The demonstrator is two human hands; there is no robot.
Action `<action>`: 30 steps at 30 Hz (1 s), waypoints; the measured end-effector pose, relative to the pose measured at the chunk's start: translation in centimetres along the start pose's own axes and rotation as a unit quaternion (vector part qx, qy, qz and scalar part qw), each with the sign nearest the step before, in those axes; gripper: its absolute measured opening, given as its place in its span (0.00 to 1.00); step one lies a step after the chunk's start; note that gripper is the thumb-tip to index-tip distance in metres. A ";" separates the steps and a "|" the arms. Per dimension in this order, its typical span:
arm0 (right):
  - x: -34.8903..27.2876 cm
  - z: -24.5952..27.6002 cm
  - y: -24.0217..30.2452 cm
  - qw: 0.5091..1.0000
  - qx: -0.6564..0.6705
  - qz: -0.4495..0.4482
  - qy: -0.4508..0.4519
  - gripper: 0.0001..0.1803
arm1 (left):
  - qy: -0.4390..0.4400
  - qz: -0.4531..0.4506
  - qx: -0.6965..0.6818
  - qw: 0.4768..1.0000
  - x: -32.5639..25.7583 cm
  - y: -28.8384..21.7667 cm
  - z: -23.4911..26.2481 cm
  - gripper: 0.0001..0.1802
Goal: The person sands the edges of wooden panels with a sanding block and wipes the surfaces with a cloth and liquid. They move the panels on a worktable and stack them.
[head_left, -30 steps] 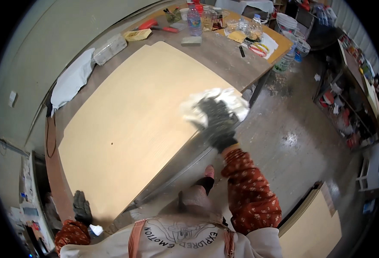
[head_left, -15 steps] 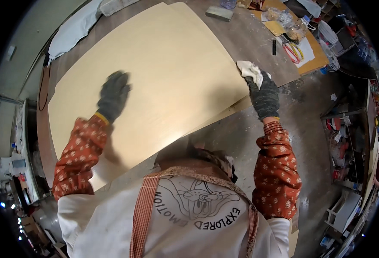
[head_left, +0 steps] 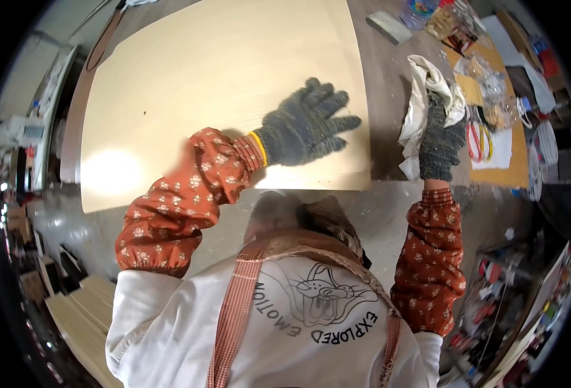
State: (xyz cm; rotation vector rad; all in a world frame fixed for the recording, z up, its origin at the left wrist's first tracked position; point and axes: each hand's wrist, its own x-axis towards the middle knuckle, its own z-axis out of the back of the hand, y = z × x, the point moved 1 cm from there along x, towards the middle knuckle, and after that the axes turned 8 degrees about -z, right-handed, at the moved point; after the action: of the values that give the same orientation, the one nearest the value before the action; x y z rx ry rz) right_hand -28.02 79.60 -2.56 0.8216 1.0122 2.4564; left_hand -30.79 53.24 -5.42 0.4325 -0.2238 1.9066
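A large pale yellow sheet lies on the grey-brown table, its near edge reaching the table's front. Gloved in dark knit, my left hand is over the sheet's right part with its fingers spread and nothing in them. My right hand, in a matching glove, is to the right of the sheet, by the table's front edge. It is closed on a white cloth, which bunches up over the fingers and hangs down along the hand's left side.
A grey block sits at the back right. Beside my right hand, a tan board carries red-and-yellow-handled pliers, white paper and clear plastic items. Shelves with clutter stand at the lower right, and long pale boards at the lower left.
My left hand has moved right across the sheet and spread its fingers. My right hand has moved right with the cloth, which now hangs more unfolded. The sheet appears turned, its near edge straighter across.
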 end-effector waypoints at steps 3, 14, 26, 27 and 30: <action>0.3 0.7 0.8 0.999 0.016 0.033 -0.002 0.26 | 0.056 0.027 -0.062 0.996 1.9 -2.3 0.1 0.22; -1.6 -1.5 9.8 0.951 0.099 0.292 0.001 0.25 | 0.083 0.177 0.116 0.974 1.1 -9.3 4.5 0.14; -2.5 -4.5 11.7 0.908 0.181 0.358 0.118 0.23 | 0.120 0.151 0.362 0.912 -10.5 -16.8 3.0 0.10; -2.4 -4.8 12.2 0.901 0.181 0.380 0.110 0.23 | 0.108 0.173 0.379 0.902 -11.5 -17.4 2.7 0.10; -2.1 -5.7 13.6 0.897 0.159 0.395 0.119 0.22 | -0.105 0.284 0.246 0.921 -14.1 -21.0 4.6 0.16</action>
State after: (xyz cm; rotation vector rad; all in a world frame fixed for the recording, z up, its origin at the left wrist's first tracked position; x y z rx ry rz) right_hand -31.47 66.31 3.30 1.2556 1.4015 3.1756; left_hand -5.87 47.19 -7.91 0.9988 0.0044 2.4929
